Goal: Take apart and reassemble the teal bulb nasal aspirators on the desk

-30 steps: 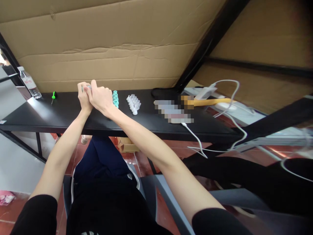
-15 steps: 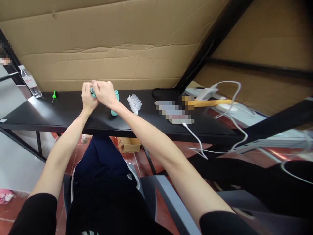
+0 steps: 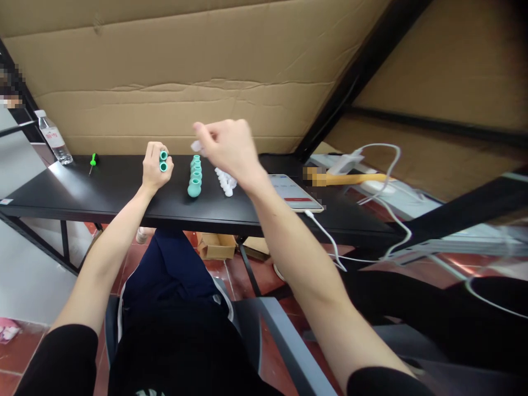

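Observation:
My left hand [image 3: 154, 168] is wrapped round a teal piece [image 3: 163, 166] whose two round openings face me. Off to the right and higher, my right hand [image 3: 231, 146] pinches a small whitish translucent piece [image 3: 197, 146] between thumb and fingers. On the black table between the hands lies a teal row of cup-like shapes [image 3: 195, 179] with a rounded end towards me. Beside it is a group of white cup-like pieces [image 3: 225, 182], partly covered by my right hand.
A water bottle [image 3: 54, 137] and a green-handled screwdriver [image 3: 93, 160] are at the left of the table [image 3: 111, 190]. A phone [image 3: 295, 192] with a white cable [image 3: 330, 239] lies to the right, near a yellow handle-like object [image 3: 358, 178]. Cardboard [image 3: 185, 60] stands behind.
My hands have come apart. The right hand has moved right and up with the whitish piece. The left hand still holds the teal piece, whose openings now show.

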Demonstrator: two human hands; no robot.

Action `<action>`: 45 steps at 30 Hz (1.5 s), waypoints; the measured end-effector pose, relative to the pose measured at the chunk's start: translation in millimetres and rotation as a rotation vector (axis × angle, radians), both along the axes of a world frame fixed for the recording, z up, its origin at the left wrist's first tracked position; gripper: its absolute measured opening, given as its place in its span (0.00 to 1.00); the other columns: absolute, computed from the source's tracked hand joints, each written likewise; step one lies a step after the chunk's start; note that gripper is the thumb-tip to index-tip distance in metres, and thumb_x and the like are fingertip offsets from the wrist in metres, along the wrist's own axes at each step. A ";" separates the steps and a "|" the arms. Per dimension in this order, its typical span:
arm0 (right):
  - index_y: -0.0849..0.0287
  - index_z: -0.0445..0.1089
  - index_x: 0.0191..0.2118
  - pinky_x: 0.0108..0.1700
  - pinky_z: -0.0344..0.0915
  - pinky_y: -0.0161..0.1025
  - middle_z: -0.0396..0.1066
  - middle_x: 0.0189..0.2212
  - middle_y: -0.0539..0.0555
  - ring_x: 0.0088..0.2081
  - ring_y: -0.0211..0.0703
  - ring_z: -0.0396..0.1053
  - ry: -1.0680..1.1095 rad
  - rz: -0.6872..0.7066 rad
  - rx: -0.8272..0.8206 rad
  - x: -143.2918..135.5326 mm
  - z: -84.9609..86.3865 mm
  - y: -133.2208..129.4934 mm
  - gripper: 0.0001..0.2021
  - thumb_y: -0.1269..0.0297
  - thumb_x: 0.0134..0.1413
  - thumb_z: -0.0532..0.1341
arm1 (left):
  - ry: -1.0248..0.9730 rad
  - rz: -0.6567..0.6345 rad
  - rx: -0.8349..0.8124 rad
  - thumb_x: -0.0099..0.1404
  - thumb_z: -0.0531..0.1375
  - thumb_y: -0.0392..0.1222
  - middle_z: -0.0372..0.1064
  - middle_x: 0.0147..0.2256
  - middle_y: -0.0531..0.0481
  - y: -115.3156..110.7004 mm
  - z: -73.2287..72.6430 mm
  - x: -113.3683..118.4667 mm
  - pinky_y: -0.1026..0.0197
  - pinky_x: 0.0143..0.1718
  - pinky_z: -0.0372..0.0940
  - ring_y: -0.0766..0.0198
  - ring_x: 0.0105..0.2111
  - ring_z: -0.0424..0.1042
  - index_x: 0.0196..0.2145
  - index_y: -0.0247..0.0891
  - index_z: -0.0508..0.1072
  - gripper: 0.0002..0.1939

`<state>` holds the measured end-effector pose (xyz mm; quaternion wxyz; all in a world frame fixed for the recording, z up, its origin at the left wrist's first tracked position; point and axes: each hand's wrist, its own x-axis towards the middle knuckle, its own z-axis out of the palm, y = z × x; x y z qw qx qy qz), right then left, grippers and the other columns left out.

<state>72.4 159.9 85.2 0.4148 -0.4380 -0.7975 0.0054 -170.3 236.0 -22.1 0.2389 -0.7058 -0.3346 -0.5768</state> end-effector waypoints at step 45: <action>0.74 0.83 0.58 0.62 0.72 0.53 0.80 0.55 0.85 0.62 0.71 0.80 -0.348 -0.545 -0.459 77.2 -92.0 22.5 0.43 0.38 0.81 0.44 | -0.030 0.044 -0.105 0.69 0.64 0.38 0.72 0.45 0.43 -0.9 -0.2 -1.4 0.45 0.54 0.76 0.50 0.47 0.78 0.43 0.42 0.73 0.06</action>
